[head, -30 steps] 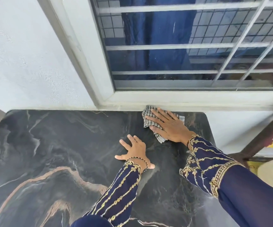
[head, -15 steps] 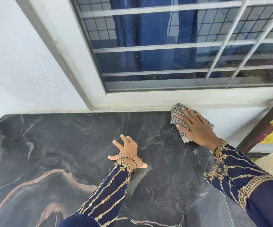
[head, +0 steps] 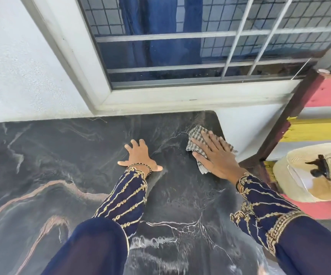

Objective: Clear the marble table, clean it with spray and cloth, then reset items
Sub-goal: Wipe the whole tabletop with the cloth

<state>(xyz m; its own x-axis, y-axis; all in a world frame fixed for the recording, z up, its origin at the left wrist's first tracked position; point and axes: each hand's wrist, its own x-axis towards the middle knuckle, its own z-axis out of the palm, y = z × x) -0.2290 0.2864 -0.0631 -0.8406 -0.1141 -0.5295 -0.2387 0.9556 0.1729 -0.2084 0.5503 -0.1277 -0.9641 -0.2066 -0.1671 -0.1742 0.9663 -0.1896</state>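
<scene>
Black marble table (head: 61,175) w/ pale veins, under barred window (head: 180,46). Right hand (head: 215,155) flat, fingers straight, pressing checked cloth (head: 195,135); left hand (head: 139,155) beside, splayed flat. Cloth mostly hidden under palm.

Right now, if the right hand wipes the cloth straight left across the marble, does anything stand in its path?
Yes: the left hand lies flat on the marble table, just left of the checked cloth that the right hand presses. A leftward stroke would likely meet it.
</scene>
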